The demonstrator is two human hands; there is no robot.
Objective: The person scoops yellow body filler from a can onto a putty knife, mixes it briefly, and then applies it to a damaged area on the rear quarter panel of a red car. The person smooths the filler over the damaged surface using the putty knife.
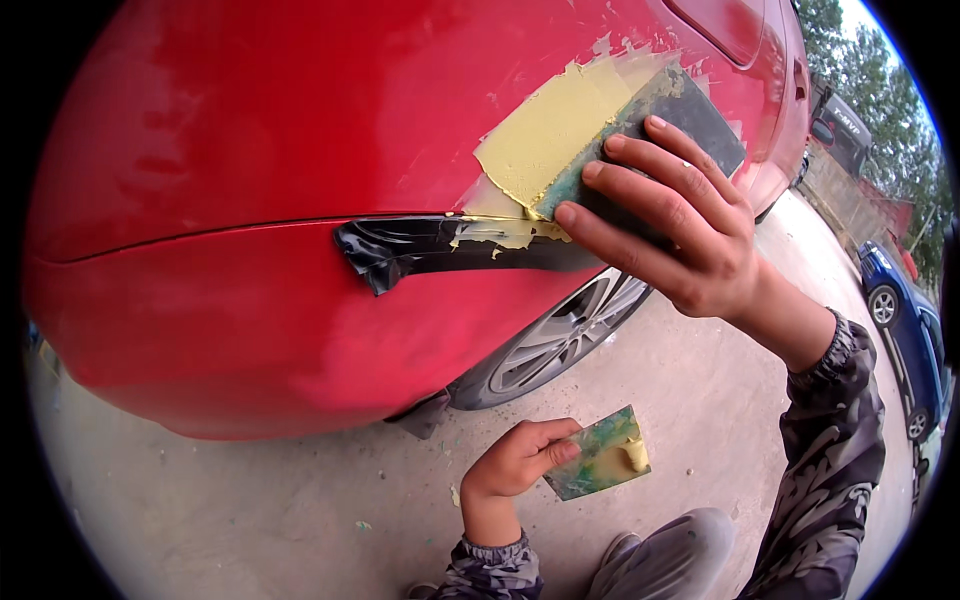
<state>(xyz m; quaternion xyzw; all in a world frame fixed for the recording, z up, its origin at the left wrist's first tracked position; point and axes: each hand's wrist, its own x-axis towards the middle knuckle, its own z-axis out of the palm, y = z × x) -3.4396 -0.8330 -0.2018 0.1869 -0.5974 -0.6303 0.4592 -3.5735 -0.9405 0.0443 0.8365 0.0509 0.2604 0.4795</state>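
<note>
The right hand has its fingers spread flat over a dark spreader, pressing it against the red car panel just above the wheel. Under it sits a patch of pale yellow body filler, ragged at the edges, smeared down over black masking tape. The left hand pinches a small stained green board with a yellow blob on it, held low over the concrete ground.

No packages, labels or screens show around me here. The one sign-like thing is a dark vehicle panel with pale lettering, standing far off at my upper right beside the trees.
</note>
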